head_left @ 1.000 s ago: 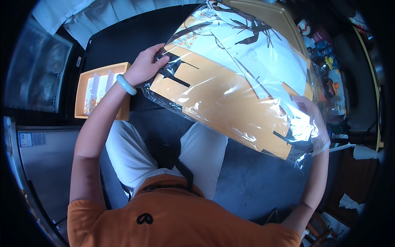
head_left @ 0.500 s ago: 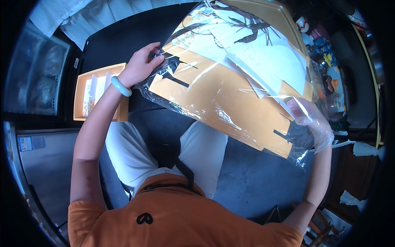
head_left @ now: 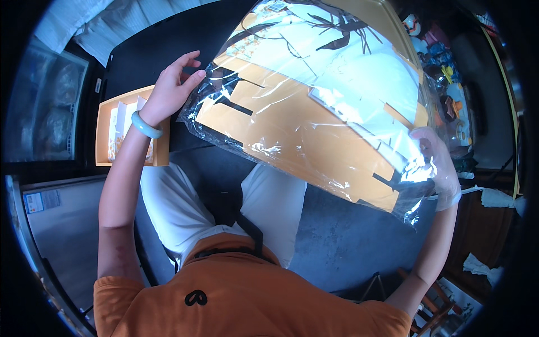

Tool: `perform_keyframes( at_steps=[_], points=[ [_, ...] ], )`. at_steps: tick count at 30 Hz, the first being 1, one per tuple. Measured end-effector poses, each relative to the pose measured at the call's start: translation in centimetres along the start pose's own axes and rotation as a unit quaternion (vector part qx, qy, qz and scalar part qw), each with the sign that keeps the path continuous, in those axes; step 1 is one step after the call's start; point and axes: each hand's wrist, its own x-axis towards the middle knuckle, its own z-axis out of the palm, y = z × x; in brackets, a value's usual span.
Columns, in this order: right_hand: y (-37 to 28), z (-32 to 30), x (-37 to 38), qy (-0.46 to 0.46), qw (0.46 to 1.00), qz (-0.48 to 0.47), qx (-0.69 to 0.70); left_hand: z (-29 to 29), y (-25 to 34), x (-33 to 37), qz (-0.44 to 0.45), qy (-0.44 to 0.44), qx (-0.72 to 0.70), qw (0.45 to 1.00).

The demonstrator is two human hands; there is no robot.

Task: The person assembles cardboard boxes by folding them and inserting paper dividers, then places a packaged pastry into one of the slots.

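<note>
A large clear plastic bag (head_left: 264, 147) hangs in front of me, holding flat golden-tan cardboard (head_left: 292, 121) with cut slots and white sheets (head_left: 376, 76) marked with dark plant-like shapes. At the bag's left edge is my left hand (head_left: 171, 87), a pale green bangle (head_left: 147, 124) on its wrist. Its fingers are spread, and the thumb lies close to the plastic; whether they touch is unclear. My right hand (head_left: 441, 160) is inside the bag at its right end, beside the cardboard. Glare and plastic blur its fingers, so its grip cannot be made out.
An open tan box (head_left: 103, 135) with white dividers stands on the black table (head_left: 140, 62) behind my left forearm. Along the right side sit several colourful small items (head_left: 449, 101). A grey cabinet (head_left: 62, 224) is at the lower left, and wooden furniture (head_left: 477, 236) at the right.
My left hand has moved slightly left and its fingers have opened away from the bag's edge. My right hand has shifted right within the bag, away from the cardboard. The bag has drifted slightly left.
</note>
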Motion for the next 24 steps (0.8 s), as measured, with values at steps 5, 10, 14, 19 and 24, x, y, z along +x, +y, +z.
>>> perform_keyframes(
  at_steps=[5,10,14,19,24],
  points=[
    [1.3,-0.2,-0.6,0.064,0.997,0.024,-0.029,-0.5,-1.0,-0.6,0.023,0.039,-0.011,0.999],
    [3.1,-3.3,-4.4,0.109,0.993,0.019,0.033,-1.2,-1.2,-1.3,0.024,0.052,-0.014,0.998],
    [4.2,-4.6,-8.3,0.191,0.980,0.030,0.039,-2.0,-1.4,-2.0,0.006,0.052,-0.024,0.998],
    [5.7,-7.4,-17.9,0.285,0.953,0.102,0.030,-3.0,-0.4,-2.5,0.014,0.035,-0.046,0.998],
    [4.1,-8.4,-24.7,0.366,0.925,0.056,0.088,-2.2,2.4,-4.3,0.068,0.071,-0.059,0.993]
  ],
)
